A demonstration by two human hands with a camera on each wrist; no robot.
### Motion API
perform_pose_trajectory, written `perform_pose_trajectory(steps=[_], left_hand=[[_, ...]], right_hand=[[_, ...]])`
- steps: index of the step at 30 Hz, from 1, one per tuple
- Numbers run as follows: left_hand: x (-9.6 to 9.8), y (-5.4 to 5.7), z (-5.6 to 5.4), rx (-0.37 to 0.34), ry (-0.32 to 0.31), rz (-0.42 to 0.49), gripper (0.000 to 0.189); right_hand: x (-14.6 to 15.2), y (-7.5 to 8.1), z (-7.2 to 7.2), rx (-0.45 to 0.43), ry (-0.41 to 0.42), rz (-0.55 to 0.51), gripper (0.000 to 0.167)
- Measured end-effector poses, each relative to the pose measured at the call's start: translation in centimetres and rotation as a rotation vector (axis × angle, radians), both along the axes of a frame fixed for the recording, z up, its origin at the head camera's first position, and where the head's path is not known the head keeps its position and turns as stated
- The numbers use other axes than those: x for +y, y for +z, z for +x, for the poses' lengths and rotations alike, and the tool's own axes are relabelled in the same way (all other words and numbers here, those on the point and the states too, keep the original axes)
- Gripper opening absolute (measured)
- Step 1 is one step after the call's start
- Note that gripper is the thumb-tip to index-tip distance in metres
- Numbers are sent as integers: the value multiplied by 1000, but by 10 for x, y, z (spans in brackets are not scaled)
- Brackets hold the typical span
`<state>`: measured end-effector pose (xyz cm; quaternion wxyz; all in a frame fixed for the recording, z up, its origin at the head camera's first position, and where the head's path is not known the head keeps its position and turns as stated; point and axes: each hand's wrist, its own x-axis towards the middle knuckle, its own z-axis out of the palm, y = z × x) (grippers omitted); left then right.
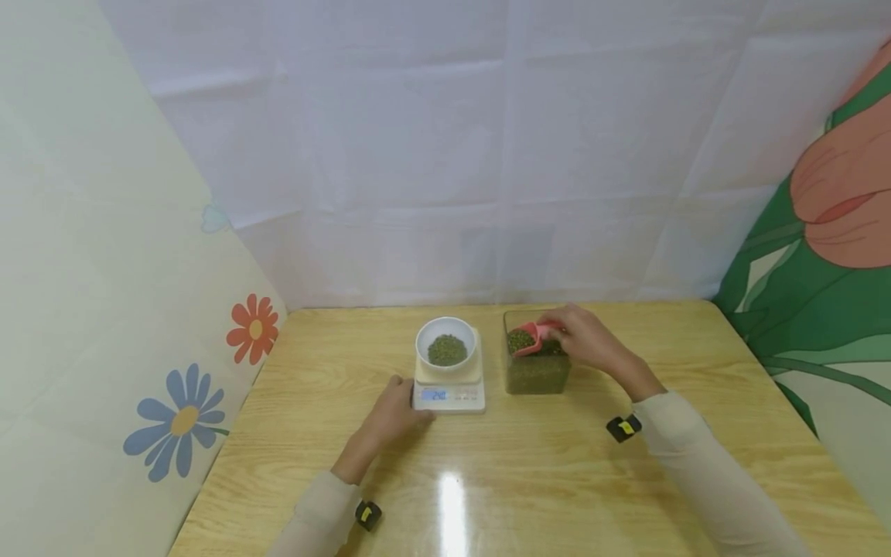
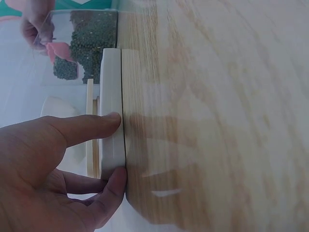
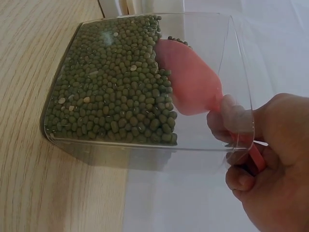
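Observation:
My right hand [image 1: 581,334] grips the handle of a pink scoop [image 3: 188,77]. The scoop is inside a clear square container [image 1: 536,381], at the top of the green mung beans [image 3: 111,87], and beans fill its bowl in the head view. To the left stands a white kitchen scale [image 1: 448,398] with a lit display. A white bowl [image 1: 426,357] rests on its plate, with a small heap of mung beans [image 1: 447,350] inside. My left hand [image 1: 393,410] holds the scale's front left corner, thumb on the front edge and fingers along the side.
Scale and container stand side by side on a wood-grain table [image 1: 543,480], toward its back edge. A white cloth [image 1: 418,155] hangs behind. Flower-printed sheets flank the table on both sides. Each wrist wears a small black device [image 1: 623,428].

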<state>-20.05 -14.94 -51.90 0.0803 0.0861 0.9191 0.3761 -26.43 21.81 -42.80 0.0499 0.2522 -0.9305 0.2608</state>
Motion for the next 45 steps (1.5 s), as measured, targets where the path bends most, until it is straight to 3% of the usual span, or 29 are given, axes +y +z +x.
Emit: perform_pose_trajectory(steps=[14,45], left_hand=[[1,0,0,4,8,0,55],[1,-2,-1,10,5,-24,59]], right_hand=[[4,-1,-4,-17,-15,4,24],[18,-8,3,-57,-74,-119,21]])
